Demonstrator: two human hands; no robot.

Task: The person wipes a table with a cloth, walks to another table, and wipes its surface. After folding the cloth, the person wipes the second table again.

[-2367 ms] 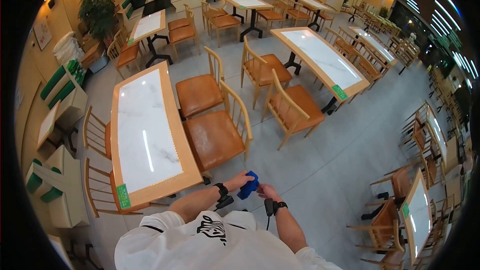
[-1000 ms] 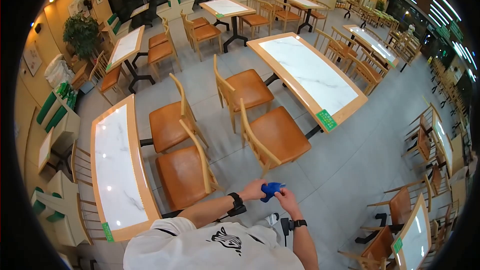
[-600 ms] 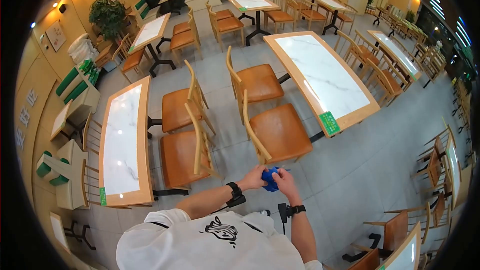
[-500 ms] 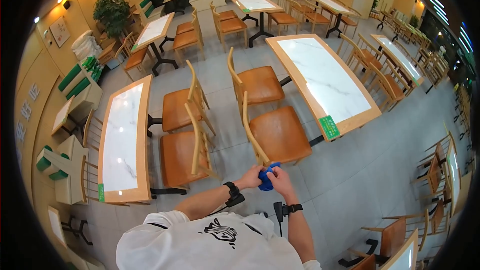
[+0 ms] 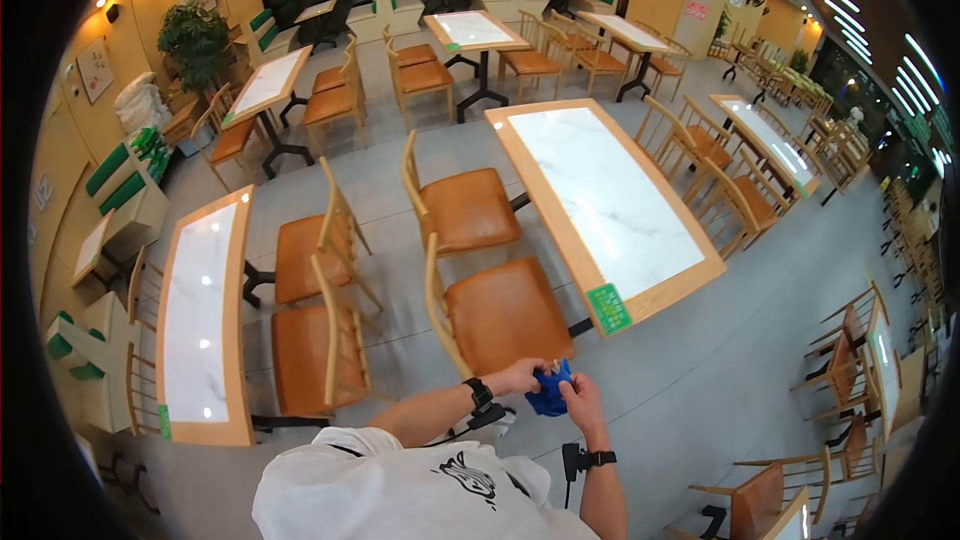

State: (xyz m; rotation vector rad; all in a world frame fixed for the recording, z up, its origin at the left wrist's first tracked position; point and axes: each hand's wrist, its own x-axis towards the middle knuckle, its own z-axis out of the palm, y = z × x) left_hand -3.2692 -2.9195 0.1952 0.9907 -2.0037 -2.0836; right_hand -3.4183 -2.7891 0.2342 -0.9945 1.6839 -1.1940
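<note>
You neared the table at one o'clock, but work stayed between your left hand and right hand — nearly closed, pinching blue cloth.

The right grip partly hides blue cloth — the lower-right table is cropped.

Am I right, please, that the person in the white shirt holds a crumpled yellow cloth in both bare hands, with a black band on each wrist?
Not quite: the head view shows the crumpled cloth is blue, not yellow. Otherwise yes: the person in the white shirt holds it in the bare left hand and right hand, with a black band on each wrist.
</note>
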